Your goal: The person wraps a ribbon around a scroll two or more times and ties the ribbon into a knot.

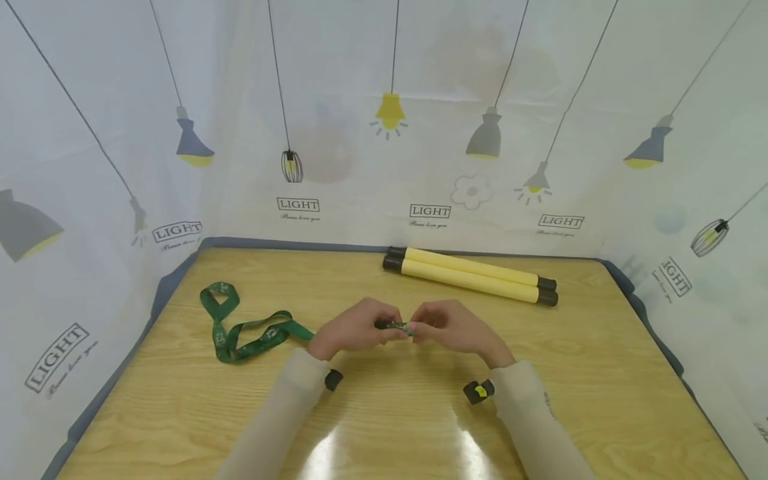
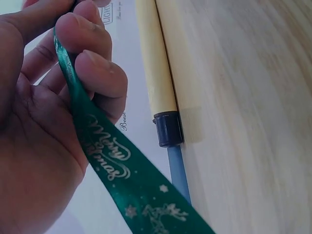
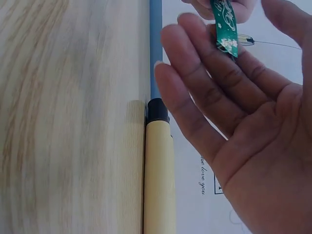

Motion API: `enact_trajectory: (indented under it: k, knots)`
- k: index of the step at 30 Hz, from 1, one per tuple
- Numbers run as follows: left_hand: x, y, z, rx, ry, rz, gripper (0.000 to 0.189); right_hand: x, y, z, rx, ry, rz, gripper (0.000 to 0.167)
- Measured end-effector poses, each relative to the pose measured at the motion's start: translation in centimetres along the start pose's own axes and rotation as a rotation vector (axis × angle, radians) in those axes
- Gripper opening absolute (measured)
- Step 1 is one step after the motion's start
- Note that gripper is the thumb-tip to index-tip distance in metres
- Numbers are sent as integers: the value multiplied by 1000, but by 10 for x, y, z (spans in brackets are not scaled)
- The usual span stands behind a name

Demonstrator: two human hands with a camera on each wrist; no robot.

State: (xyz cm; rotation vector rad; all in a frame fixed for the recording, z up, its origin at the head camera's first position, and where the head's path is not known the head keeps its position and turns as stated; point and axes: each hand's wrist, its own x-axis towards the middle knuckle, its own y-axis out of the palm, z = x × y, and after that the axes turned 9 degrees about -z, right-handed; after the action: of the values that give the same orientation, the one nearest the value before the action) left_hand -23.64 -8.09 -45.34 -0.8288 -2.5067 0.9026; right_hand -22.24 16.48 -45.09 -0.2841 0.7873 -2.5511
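In the head view my left hand (image 1: 360,325) and right hand (image 1: 459,327) meet at the middle of the table. The left one pinches a green ribbon (image 2: 124,165) near its end, between thumb and fingertips. White lettering, stars and a reindeer-like print show on the ribbon, which runs down past the left palm. In the right wrist view, the ribbon's short free end lies before the right hand's fingers (image 3: 204,92); these are loosely bent, and the thumb stands apart from it. The rest of the ribbon lies in loops on the table, left of the left hand.
Two yellow rods (image 1: 471,277) with black end caps lie side by side near the back edge of the wooden table (image 1: 384,427). A white curtain (image 1: 348,80) printed with lamps surrounds the back and sides. Black bands (image 1: 478,392) sit at both wrists.
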Motion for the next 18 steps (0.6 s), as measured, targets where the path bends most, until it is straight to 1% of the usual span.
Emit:
enact_trajectory:
  k: [4, 8, 12, 18]
  knots:
    - [-1, 0, 0, 14, 12, -4, 26, 1, 2, 1, 36, -29, 28, 20]
    - [-2, -1, 1, 1, 0, 2, 25, 1, 3, 2, 50, -58, 23, 19]
    - [-4, -7, 1, -32, -34, -2, 26, 1, 1, 2, 38, -66, -7, 16]
    - [-8, -16, 5, -48, -54, -19, 28, -1, -6, 1, 14, -65, -51, 15]
